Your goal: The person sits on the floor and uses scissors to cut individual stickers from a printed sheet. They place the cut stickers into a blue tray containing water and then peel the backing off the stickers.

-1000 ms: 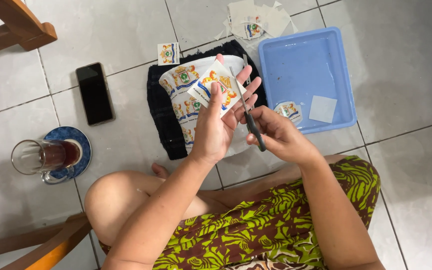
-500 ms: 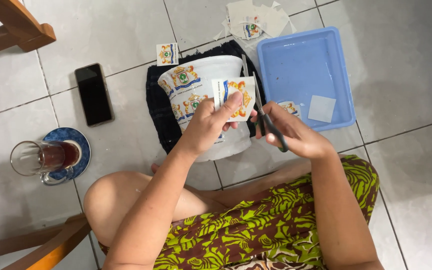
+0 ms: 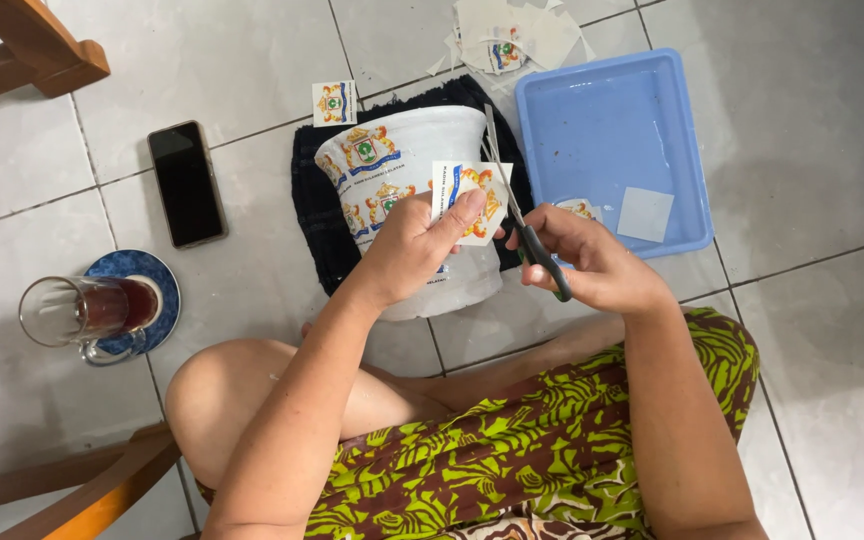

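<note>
Head view: one frame only.
Sticker (image 3: 469, 203): pinched in left hand (image 3: 414, 248), above white pot (image 3: 402, 190); lower edge hidden by fingers.
Scissors (image 3: 524, 230): gripped by closed right hand (image 3: 592, 260), right of pot; handles hidden.
Tray (image 3: 607, 150): blue, right of pot.

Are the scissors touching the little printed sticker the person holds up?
Touching. The head view shows the scissors blades meeting the right edge of the sticker pinched in the left hand.
</note>
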